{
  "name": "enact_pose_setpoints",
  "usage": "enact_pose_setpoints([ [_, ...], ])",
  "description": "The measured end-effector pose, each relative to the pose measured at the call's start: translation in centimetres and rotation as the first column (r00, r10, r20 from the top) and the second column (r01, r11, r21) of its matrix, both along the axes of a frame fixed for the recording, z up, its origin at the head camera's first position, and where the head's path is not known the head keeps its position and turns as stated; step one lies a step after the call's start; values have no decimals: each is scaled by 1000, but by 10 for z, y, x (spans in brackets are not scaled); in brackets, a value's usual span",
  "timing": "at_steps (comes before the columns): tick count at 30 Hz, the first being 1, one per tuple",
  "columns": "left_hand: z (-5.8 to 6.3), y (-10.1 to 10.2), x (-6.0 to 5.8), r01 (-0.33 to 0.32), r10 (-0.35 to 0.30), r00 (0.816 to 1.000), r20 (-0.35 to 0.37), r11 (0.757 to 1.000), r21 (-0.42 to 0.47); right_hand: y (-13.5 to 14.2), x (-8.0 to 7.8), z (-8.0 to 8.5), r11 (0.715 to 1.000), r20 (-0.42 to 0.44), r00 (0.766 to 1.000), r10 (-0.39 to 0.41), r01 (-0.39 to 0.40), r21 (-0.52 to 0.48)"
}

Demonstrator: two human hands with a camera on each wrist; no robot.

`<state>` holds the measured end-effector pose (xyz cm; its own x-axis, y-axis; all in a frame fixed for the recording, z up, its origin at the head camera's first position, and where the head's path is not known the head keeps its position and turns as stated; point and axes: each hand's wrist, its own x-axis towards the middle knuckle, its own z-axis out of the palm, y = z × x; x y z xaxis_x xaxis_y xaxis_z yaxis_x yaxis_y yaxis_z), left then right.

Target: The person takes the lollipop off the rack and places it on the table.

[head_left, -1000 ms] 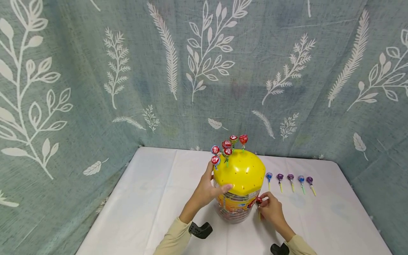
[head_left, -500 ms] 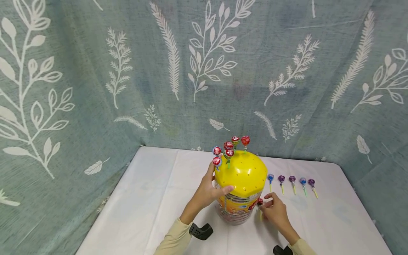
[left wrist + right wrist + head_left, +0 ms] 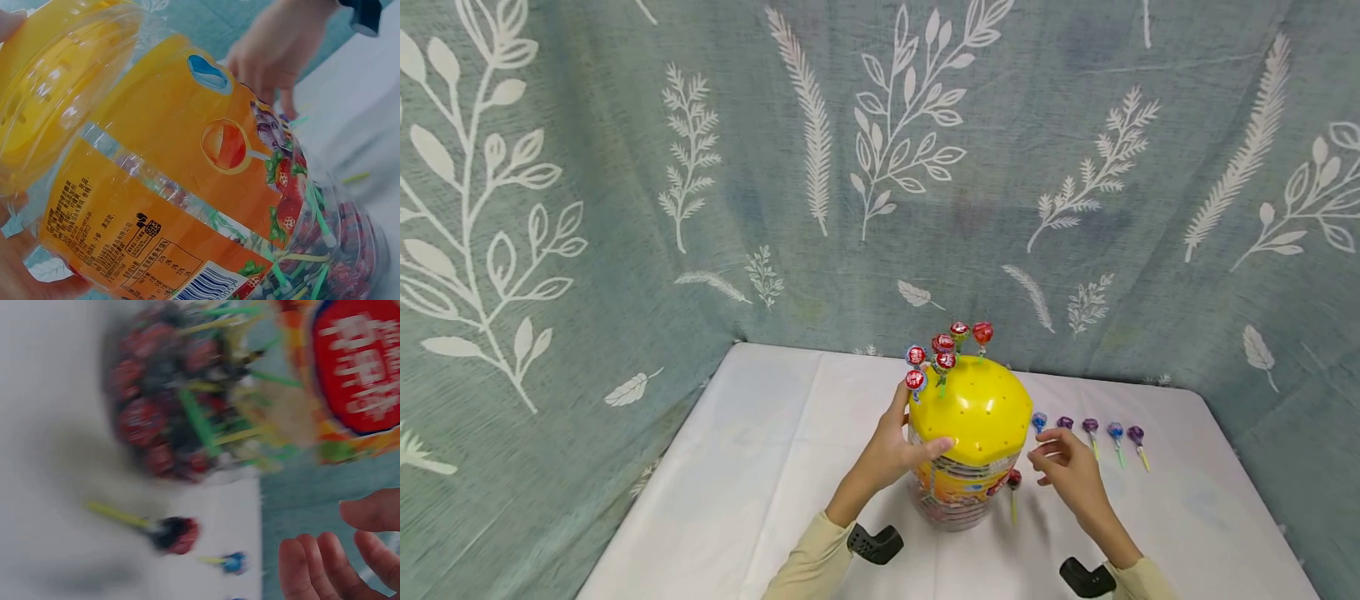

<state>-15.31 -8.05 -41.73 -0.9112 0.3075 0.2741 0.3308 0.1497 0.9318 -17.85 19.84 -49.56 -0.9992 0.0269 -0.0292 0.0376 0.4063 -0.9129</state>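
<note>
A clear plastic candy jar (image 3: pixel 962 487) with an orange label and a yellow lid (image 3: pixel 981 408) stands on the table. My left hand (image 3: pixel 887 450) grips its left side near the top, thumb on the lid's edge. Through the lower wall in the left wrist view, many lollipops (image 3: pixel 350 275) show inside. Several red-wrapped lollipops (image 3: pixel 944 362) stand upright in holes at the lid's left and back. Right of the jar lies a dark red lollipop (image 3: pixel 1014 481) with a yellow stick. My right hand (image 3: pixel 1075 477) hovers beyond it, fingers loosely bent and holding nothing.
A row of blue and purple lollipops (image 3: pixel 1116 432) lies on the white-covered table (image 3: pixel 775 467), right of the jar. My right fingers overlap the row's left end in the head view. A leaf-patterned curtain (image 3: pixel 820 167) hangs behind and at the sides.
My right hand has let go of the dark red lollipop, leaving it beside the jar, and has moved up and right towards the row. The left hand keeps its grip on the jar.
</note>
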Motion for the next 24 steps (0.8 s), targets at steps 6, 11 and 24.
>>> enact_pose_setpoints([
  [6, -19, 2, -10, -11, 11, 1000, -11, 1000, -9, -1, 1, 32, 999, -116, 993, 4, -9, -48],
  [11, -34, 2, -18, -27, 27, 999, -38, 1000, -6, -2, 4, 58, 997, -241, 970, 15, -32, -63],
  [24, -29, 4, -22, -44, 43, 998, -51, 998, -33, -10, 0, 123, 982, -421, 906, 52, -123, -143],
])
